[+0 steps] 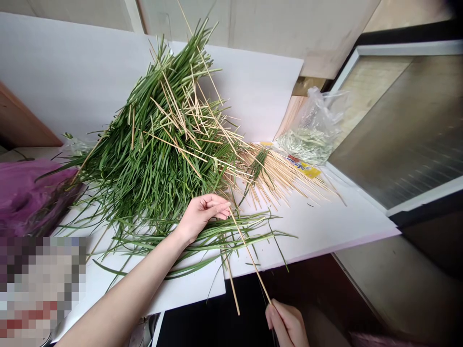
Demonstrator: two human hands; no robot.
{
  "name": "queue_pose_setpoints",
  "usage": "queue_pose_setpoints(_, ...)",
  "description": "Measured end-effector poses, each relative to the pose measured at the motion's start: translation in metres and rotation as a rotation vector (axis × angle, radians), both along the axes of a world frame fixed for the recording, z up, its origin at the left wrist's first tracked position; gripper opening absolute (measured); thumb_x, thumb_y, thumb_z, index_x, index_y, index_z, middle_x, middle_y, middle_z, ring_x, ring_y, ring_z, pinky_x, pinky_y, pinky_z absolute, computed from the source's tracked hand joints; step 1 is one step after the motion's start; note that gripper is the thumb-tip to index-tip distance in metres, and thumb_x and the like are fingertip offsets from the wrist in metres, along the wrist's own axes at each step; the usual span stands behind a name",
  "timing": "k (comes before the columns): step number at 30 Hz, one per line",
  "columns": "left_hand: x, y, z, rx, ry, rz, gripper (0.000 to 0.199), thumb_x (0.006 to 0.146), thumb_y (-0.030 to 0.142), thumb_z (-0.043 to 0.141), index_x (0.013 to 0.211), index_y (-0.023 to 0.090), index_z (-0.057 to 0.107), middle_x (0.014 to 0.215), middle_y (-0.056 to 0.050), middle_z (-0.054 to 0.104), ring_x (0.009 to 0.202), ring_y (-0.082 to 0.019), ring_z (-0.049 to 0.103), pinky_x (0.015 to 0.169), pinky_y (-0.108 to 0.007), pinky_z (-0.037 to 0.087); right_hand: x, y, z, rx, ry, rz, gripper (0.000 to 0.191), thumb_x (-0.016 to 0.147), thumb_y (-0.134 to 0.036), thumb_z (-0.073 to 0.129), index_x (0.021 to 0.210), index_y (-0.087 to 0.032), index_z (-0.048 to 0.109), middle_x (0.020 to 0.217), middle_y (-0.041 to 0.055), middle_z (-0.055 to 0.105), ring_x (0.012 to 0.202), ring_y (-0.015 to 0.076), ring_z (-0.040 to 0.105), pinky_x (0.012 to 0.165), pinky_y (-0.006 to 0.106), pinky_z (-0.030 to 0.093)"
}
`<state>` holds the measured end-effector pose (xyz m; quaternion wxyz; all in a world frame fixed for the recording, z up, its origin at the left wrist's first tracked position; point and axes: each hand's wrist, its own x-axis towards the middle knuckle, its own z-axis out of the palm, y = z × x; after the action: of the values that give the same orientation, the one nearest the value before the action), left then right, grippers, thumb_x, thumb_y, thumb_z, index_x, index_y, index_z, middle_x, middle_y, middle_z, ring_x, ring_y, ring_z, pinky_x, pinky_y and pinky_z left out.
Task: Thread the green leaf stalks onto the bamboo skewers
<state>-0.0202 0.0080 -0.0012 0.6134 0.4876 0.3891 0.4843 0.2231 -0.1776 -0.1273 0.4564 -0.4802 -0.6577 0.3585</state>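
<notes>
A thin wooden skewer [249, 253] slants between my two hands over the table's front edge. My left hand [206, 212] pinches its upper end between thumb and fingers, above some loose chive leaves [202, 241]. Lower down, my right hand [287, 323] is closed around the skewer's other end, past the table edge. Just left of it, another skewer [231, 284] sticks out over the edge, touching neither hand. Behind my left hand rises a large heap of green chives [144, 159], with several skewers lying across it.
Many bare skewers [285, 178] lie spread to the right of the heap, beside a clear plastic bag [311, 135] of pale strands. A purple bag [29, 193] sits at the left. A white board [260, 91] stands behind, and a framed panel [398, 130] is at the right.
</notes>
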Motion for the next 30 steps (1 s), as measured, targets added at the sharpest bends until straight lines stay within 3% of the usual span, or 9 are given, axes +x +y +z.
queue_pose_setpoints(12, -0.0003, -0.0004, -0.0021, 0.01, -0.017, -0.039, 0.028, 0.081, 0.038, 0.08, 0.088, 0.011, 0.074, 0.081, -0.007, 0.076, 0.07, -0.013, 0.071, 0.072, -0.025, 0.058, -0.0005, -0.0001, -0.0013, -0.007, 0.008, -0.003, 0.053, 0.11, -0.037, 0.035, 0.061, -0.021, 0.046, 0.053, -0.0019, 0.044, 0.045, 0.0132, 0.043, 0.047, 0.027, 0.03)
queue_pose_setpoints(30, 0.0005, -0.0003, 0.0001, -0.002, -0.036, 0.003, 0.03, 0.079, 0.038, 0.082, 0.088, 0.011, 0.074, 0.08, -0.008, 0.076, 0.07, -0.014, 0.071, 0.071, -0.026, 0.059, 0.0018, -0.0014, -0.0053, -0.044, 0.042, 0.027, 0.049, 0.11, -0.035, 0.035, 0.064, -0.021, 0.043, 0.055, -0.0029, 0.041, 0.047, 0.0129, 0.038, 0.049, 0.026, 0.029)
